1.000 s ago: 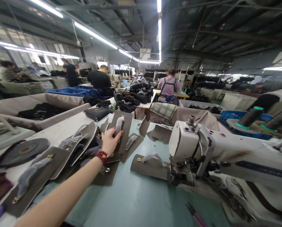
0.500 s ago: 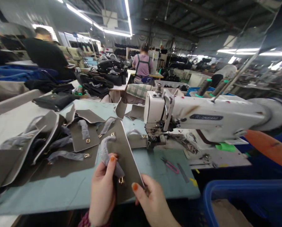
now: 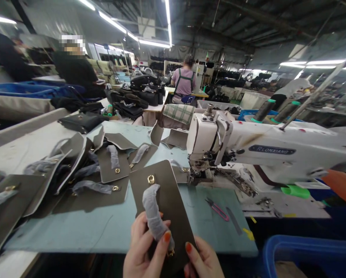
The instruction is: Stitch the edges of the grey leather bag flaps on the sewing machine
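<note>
In front of me I hold up a flat dark olive bag panel (image 3: 173, 193) with pale edges. A wrapped bag handle (image 3: 151, 204) runs along its face, fixed by gold buckles at both ends; the lower buckle is partly hidden by my fingers. My left hand (image 3: 145, 247) is closed around the handle, thumb on top. My right hand (image 3: 203, 256) pinches the panel's lower right edge between thumb and fingers. The white sewing machine (image 3: 233, 143) stands beyond and to the right, apart from the panel.
Similar panels with wrapped handles (image 3: 111, 162) lie heaped on the left of the pale blue table surface (image 3: 82, 231). Pink-handled thread snips (image 3: 217, 210) lie right of my hands. A blue bin (image 3: 270, 251) stands at lower right. Several people work farther back, one in a purple top (image 3: 184, 81).
My view has turned slightly left. The panel has come lower and is turned more squarely toward me; my left hand has moved down the handle, toward its lower end. Both hands keep their grip.
</note>
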The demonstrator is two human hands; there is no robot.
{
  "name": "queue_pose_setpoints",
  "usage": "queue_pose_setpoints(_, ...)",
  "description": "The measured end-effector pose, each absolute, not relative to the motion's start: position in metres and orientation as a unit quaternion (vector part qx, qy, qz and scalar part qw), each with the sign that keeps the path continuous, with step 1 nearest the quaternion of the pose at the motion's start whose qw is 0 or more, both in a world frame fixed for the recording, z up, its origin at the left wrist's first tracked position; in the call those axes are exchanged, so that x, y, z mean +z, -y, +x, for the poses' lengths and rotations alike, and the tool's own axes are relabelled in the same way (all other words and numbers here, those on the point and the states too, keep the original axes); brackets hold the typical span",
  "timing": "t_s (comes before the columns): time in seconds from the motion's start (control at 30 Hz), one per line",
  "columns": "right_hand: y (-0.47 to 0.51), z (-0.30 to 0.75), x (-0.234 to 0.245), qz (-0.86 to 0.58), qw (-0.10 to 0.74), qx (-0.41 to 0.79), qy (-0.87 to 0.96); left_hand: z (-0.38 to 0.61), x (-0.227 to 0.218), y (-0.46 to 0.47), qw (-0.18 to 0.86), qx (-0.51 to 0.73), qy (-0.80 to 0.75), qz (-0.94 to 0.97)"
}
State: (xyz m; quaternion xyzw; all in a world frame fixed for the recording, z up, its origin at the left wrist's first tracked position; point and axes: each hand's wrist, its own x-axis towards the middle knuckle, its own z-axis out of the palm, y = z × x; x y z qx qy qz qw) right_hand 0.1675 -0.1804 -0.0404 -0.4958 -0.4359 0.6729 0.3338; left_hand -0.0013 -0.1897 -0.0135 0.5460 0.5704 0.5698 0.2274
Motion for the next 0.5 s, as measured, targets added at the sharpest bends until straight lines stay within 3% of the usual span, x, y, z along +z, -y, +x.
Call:
queue_pose_setpoints(0.23, 0.182, 0.182, -0.04, -0.472, 0.32, 0.692, 0.443, -0.005, -0.012, 0.196, 0.227, 0.556, -0.552, 0.578)
queue_pose_setpoints(0.37, 0.184, 0.198, -0.034, -0.473, 0.305, 0.694, 0.448, -0.01, -0.018, 0.2, 0.37, 0.546, -0.574, 0.485)
queue_pose_setpoints(0.5, 0.191, 0.202, -0.016, -0.427, 0.345, 0.708, 0.445, -0.005, -0.023, 0.2, 0.491, 0.553, -0.604, 0.296)
